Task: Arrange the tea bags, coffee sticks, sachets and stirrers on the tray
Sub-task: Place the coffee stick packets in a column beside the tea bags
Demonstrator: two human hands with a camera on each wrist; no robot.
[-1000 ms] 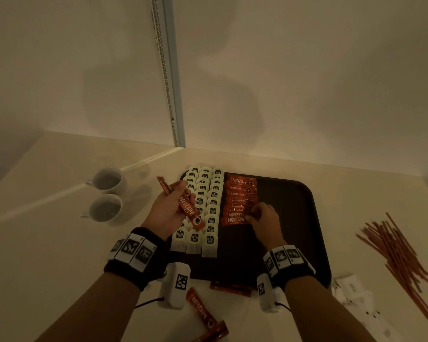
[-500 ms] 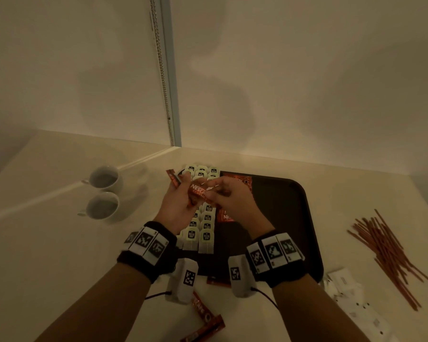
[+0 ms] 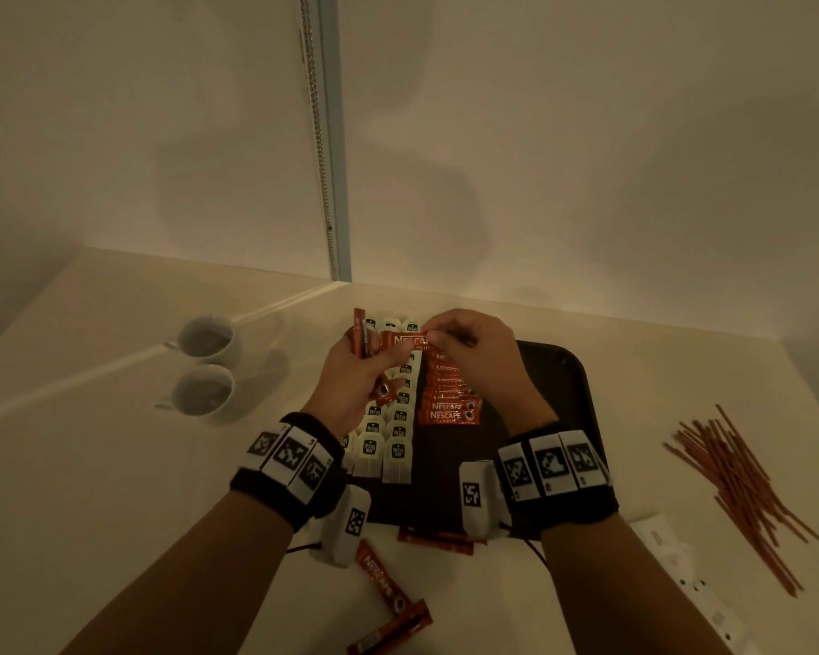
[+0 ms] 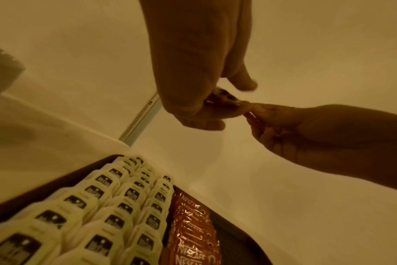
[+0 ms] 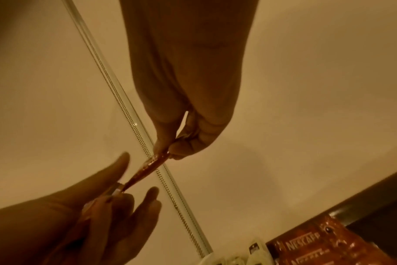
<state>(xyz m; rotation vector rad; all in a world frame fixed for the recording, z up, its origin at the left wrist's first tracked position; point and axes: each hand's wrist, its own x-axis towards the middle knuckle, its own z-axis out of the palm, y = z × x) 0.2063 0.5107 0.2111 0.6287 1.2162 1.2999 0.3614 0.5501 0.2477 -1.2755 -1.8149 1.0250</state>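
The coffee stick I am passing across hangs in the air above the far end of the tray, its long axis running left to right, printed face up toward me. My right hand pinches its right end between thumb and fingertips, while my left hand is clenched around the spare sticks, which point away from me, roughly crosswise to the one being drawn out.

A second ago my right hand lay down on the tray at the near end of the coffee row and my left held its bundle alone; since then the right hand has come up to meet the left. I judge that the last stick is laid and the next one is on its way.

The held stick already lies parallel to the sticks in the row, so it should need only lowering. The tea bags fill three rows beside them. The stirrers, white sachets and a few loose sticks wait on the table.
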